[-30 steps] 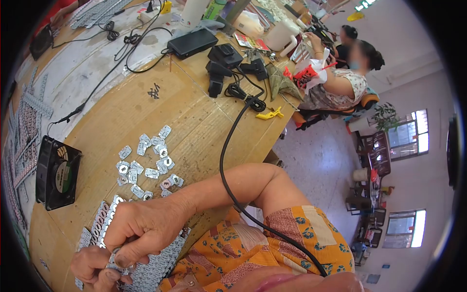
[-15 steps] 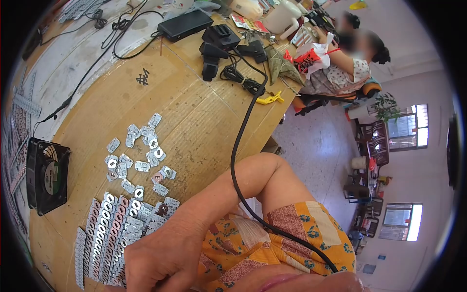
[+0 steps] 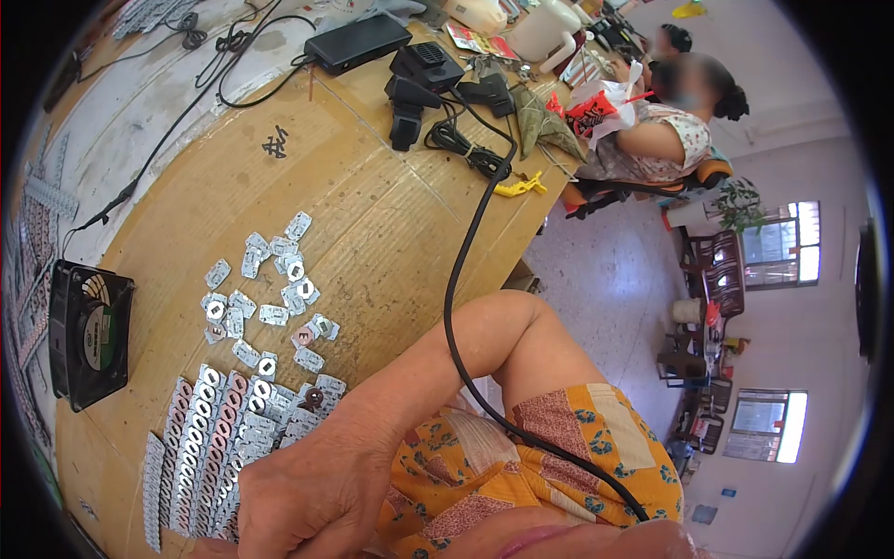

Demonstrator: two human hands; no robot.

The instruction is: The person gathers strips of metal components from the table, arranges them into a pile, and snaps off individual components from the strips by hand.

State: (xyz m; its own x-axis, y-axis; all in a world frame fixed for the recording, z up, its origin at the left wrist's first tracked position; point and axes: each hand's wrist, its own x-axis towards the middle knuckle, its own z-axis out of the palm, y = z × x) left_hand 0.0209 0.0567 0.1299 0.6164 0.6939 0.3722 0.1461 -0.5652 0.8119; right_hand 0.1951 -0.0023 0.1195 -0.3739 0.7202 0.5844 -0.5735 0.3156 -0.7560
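Note:
My right hand is low in the frame with its back to the camera. Its fingers curl inward near the bottom edge; whatever they hold is hidden. Beside it lie rows of small silver metal plates, laid in long strips with oval openings, some of them pinkish. The hand covers the right end of these rows. Loose small metal plates are scattered on the cardboard-covered table above. At the bottom edge a sliver of skin, apparently a fingertip of my left hand, shows; the rest is out of frame.
A black fan stands at the left. A black cable runs across the view in front of my arm. Farther up are a black power adapter, a yellow clip and a white jug. A co-worker sits at the upper right.
The view shifts slightly. More of the fingertip shows at the bottom edge. My right hand stays almost in place, still curled. The co-worker's arm has changed position.

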